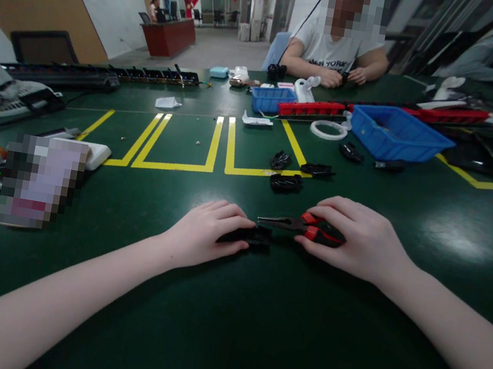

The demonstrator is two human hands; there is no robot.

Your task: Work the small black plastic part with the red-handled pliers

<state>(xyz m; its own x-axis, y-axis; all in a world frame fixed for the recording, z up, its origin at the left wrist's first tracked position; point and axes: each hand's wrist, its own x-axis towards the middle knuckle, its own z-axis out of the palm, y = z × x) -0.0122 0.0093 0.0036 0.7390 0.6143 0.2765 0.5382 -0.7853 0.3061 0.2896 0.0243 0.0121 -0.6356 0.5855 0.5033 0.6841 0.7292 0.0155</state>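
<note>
My left hand (207, 231) is closed around a small black plastic part (259, 237), gripping it low over the green table (221, 338). In my right hand (355, 237) is a pair of long-nose pliers (310, 228) with red and black handles. The pliers' tips point left and lie just above the black part, close to my left fingertips; whether they touch it I cannot tell. Beyond my hands, several similar black parts (285, 183) lie near a corner of yellow tape.
A large blue bin (399, 134) and a smaller blue bin (272, 99) stand farther back, with a white ring (329, 129) between them. Red strips (311, 108) lie behind. A phone (46, 182) is at left. Across the table sits a person (335, 48).
</note>
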